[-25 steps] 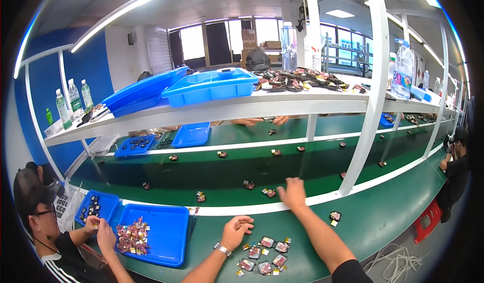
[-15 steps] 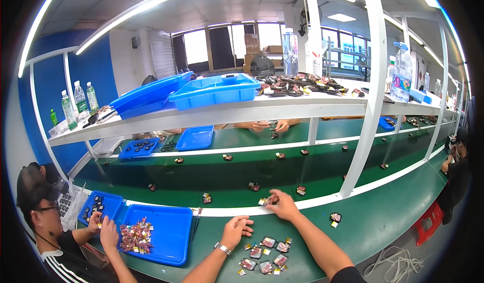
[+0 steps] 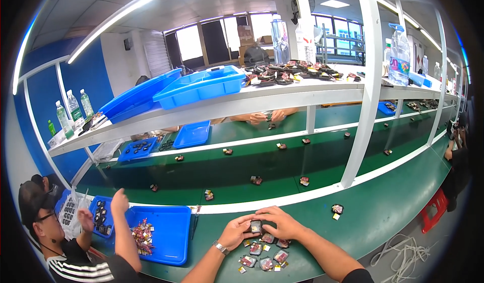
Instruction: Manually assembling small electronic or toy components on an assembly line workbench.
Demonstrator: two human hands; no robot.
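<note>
On the left, a co-worker (image 3: 60, 263), with a raised hand (image 3: 120, 201) up above the trays. Close by, a small blue tray (image 3: 105, 199) of black parts (image 3: 101, 215), then a big blue tray (image 3: 171, 232) with a heap of red and white bits (image 3: 143, 235), likely in there so as not to lose any.

Next, in the middle of the near desk (image 3: 373, 202), the left hand (image 3: 238, 234), with a silver watch (image 3: 220, 247) on the wrist, curled around the left side of a small dark part (image 3: 256, 226). On its right side, the right hand (image 3: 281, 223), bent in, fingers at the same part. A narrow hold with both hands, maybe for keeping such a little thing steady. Just nearer, a bunch of parts (image 3: 266, 264) close together on the desk, maybe for easy reach. On the far side, past a white rail (image 3: 227, 208), more parts (image 3: 256, 180) spread along a green strip (image 3: 232, 169).

Farther right, one lone part (image 3: 337, 209) on the desk, then a white cord (image 3: 403, 253) and a red stool (image 3: 434, 212).

Half a second ago, right hand out by the rail with a part, left hand with nothing in it; now both together. Same part or another, hard to say. Co-worker's hand lower then, high now.
</note>
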